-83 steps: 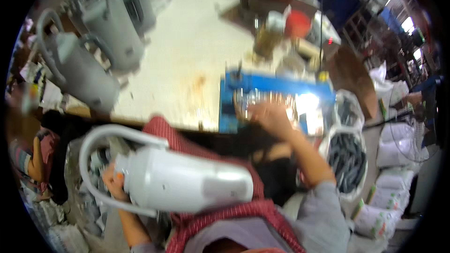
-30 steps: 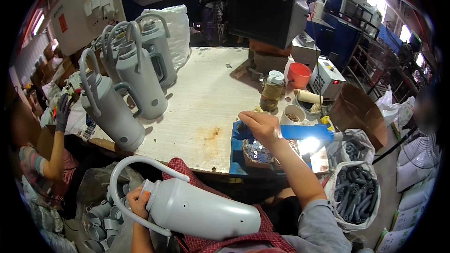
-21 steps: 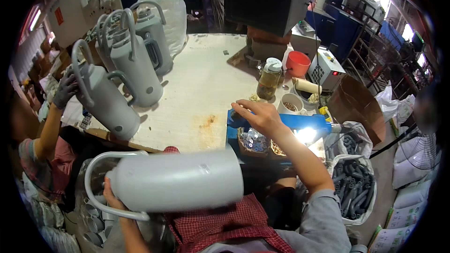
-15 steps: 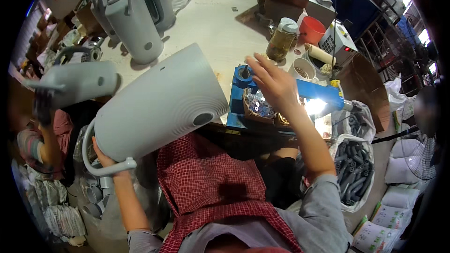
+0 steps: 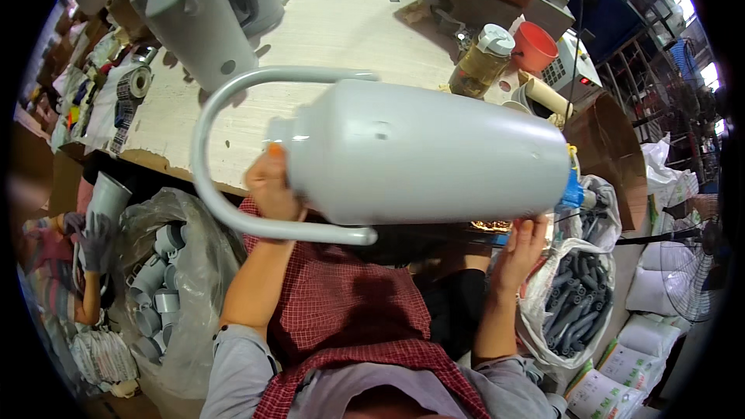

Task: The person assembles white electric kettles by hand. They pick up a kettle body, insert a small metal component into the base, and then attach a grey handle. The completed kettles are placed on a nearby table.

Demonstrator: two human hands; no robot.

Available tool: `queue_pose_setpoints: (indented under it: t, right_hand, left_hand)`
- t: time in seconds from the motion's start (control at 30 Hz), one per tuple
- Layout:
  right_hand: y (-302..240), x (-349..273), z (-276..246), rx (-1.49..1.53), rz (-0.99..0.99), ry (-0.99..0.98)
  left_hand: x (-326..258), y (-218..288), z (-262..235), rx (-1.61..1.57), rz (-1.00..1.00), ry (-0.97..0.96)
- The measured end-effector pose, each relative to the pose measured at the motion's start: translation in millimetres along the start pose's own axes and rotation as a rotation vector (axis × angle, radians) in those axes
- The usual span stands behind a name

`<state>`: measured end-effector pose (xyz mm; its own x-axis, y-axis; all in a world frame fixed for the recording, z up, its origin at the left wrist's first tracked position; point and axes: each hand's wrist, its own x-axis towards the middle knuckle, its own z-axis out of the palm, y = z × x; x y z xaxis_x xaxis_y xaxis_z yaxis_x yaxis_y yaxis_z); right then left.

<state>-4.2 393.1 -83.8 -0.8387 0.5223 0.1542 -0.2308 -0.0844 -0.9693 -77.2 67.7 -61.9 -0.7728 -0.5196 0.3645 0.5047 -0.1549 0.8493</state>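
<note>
A large grey flask shell [image 5: 442, 155] lies almost level across the front of me, its wide end to the right and its narrow neck to the left. Around the neck my left hand [image 5: 272, 186] is closed. From there a curved grey handle [image 5: 203, 147] loops out to the left, its two ends on either side of the shell. My right hand [image 5: 521, 256] has its fingers up against the lower edge of the wide end. Most of the blue bench fixture [image 5: 573, 192] and its small metal parts are hidden behind the shell.
On the white table [image 5: 334, 23] stand more grey flasks [image 5: 203, 31], a jar [image 5: 483, 62] and a red cup [image 5: 535, 45]. Bags of grey handles [image 5: 582, 295] and grey cup-shaped parts [image 5: 164, 279] flank me. At far left, a co-worker's gloved hand [image 5: 97, 240] holds a grey part.
The flask shell has swung from a slant to nearly level and shifted right, over the blue fixture. My right hand has come down from the fixture to the shell's wide end.
</note>
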Motion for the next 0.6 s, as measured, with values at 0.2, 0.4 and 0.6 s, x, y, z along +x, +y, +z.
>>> queue_pose_setpoints:
  t: [0.2,0.4,0.6]
  right_hand:
    - [3,20,-21,-0.111,-0.151,0.035]
    - [5,27,-24,-0.091,-0.142,0.070]
    - [3,27,-19,-0.131,-0.156,0.034]
  left_hand:
    - [-7,-29,47,-0.115,-0.184,-0.056]
    - [-9,-41,49,-0.082,-0.200,-0.075]
    - [-6,-44,39,-0.098,-0.212,-0.084]
